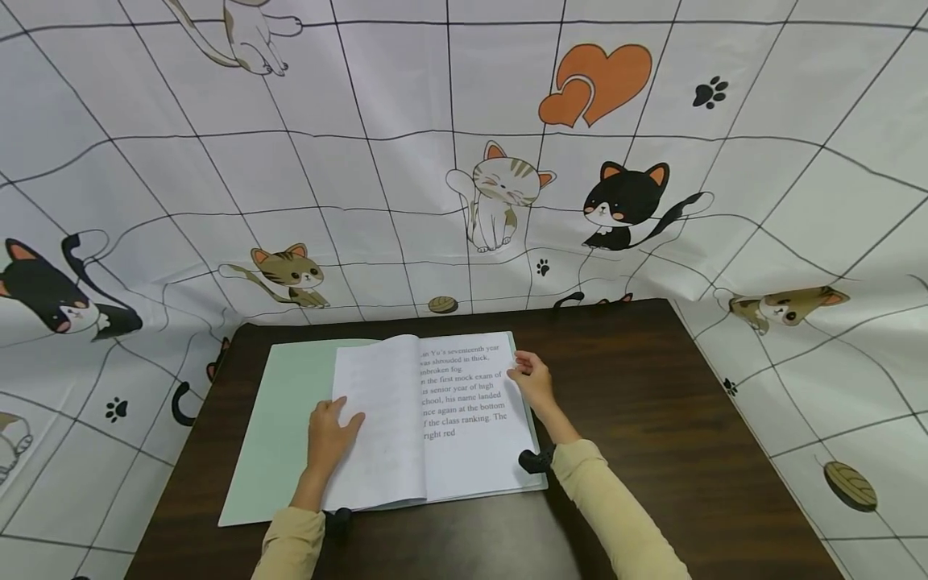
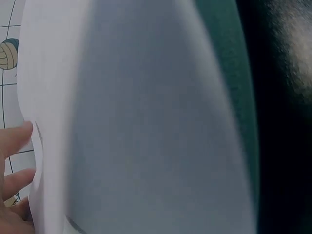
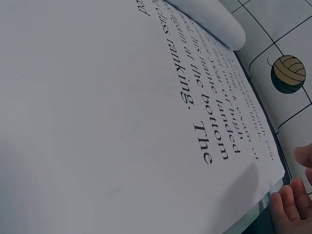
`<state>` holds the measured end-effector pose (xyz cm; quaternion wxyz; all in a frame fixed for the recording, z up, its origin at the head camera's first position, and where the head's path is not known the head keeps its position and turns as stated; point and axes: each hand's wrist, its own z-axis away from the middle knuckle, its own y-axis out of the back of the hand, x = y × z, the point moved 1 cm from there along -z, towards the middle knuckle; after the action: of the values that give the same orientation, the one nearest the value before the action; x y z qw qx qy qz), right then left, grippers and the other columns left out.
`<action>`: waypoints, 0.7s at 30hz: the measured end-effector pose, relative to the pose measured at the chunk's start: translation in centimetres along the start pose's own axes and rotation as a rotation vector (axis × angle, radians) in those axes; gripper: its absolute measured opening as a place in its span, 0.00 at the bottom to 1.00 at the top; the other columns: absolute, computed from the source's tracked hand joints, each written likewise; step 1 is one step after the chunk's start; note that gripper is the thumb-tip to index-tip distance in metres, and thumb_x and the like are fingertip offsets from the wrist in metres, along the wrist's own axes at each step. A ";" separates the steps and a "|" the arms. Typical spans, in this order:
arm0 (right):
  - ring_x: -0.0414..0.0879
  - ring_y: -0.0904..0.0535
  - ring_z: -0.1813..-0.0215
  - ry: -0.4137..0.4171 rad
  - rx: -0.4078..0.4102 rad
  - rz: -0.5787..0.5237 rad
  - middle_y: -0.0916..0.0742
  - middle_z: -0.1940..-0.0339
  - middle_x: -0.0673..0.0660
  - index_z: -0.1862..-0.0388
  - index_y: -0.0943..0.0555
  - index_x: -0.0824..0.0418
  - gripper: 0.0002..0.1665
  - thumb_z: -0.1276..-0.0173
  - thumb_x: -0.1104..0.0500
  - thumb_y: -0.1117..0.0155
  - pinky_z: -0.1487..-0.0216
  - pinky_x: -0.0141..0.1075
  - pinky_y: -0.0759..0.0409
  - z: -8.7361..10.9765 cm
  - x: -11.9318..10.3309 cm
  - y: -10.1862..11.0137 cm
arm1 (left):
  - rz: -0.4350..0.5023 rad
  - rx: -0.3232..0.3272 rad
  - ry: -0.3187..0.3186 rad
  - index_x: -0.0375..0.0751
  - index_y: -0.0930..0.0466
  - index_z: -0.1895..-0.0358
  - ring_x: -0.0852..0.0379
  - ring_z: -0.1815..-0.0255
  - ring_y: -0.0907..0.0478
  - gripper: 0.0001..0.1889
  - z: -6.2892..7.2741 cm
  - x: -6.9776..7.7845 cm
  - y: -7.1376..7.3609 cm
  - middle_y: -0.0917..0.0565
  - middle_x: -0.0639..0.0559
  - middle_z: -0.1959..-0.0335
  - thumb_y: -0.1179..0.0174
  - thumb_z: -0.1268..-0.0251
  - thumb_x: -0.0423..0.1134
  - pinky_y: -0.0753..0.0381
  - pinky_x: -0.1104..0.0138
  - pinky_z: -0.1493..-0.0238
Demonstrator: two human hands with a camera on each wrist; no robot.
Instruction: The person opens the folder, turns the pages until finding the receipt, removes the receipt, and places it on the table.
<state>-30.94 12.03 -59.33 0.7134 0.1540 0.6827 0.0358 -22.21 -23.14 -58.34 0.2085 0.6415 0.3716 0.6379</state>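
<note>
A booklet lies open on the dark table, its left page (image 1: 380, 427) mostly blank and its right page (image 1: 482, 463) printed with a few lines of text. The left page bulges up near the fold. Under the pages spreads a pale green cover (image 1: 279, 435), wide at the left and a thin strip at the right. My left hand (image 1: 328, 435) rests at the left page's outer edge, thumb and fingers spread apart. At the upper right edge of the printed page is my right hand (image 1: 535, 383), fingers loosely bent; in the right wrist view its fingers (image 3: 290, 200) pinch nothing.
The dark wooden table (image 1: 652, 451) extends right of the booklet and in front of it. A white cloth (image 1: 406, 169) with grid lines and cartoon cats hangs behind and at both sides. Dark straps with cameras (image 1: 536, 461) sit at the wrists.
</note>
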 end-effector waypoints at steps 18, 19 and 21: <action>0.50 0.18 0.45 -0.047 -0.066 -0.183 0.15 0.45 0.62 0.33 0.28 0.65 0.35 0.39 0.61 0.31 0.45 0.39 0.19 -7.0 6.3 -0.2 | -0.101 -0.012 -0.046 0.23 0.31 0.36 0.27 0.37 0.36 0.33 0.6 0.0 -0.1 0.33 0.21 0.36 0.34 0.40 0.43 0.39 0.37 0.41; 0.52 0.18 0.45 -0.063 -0.060 -0.160 0.15 0.45 0.64 0.33 0.29 0.65 0.35 0.39 0.61 0.32 0.45 0.41 0.19 -7.2 6.4 -0.4 | -0.106 -0.006 -0.050 0.23 0.31 0.37 0.26 0.37 0.36 0.33 0.7 -0.1 -0.2 0.33 0.21 0.36 0.34 0.40 0.42 0.39 0.37 0.41; 0.57 0.20 0.41 -0.115 -0.061 -0.103 0.18 0.41 0.68 0.31 0.31 0.67 0.34 0.37 0.63 0.35 0.41 0.46 0.21 -6.7 5.2 -0.5 | -0.112 -0.008 -0.048 0.23 0.31 0.36 0.26 0.36 0.37 0.34 0.7 -0.2 -0.4 0.34 0.21 0.35 0.34 0.40 0.43 0.39 0.36 0.41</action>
<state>-37.24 14.06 -64.57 0.7568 0.0986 0.6461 0.0109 -21.56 -22.91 -58.86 0.2554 0.6339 0.3993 0.6112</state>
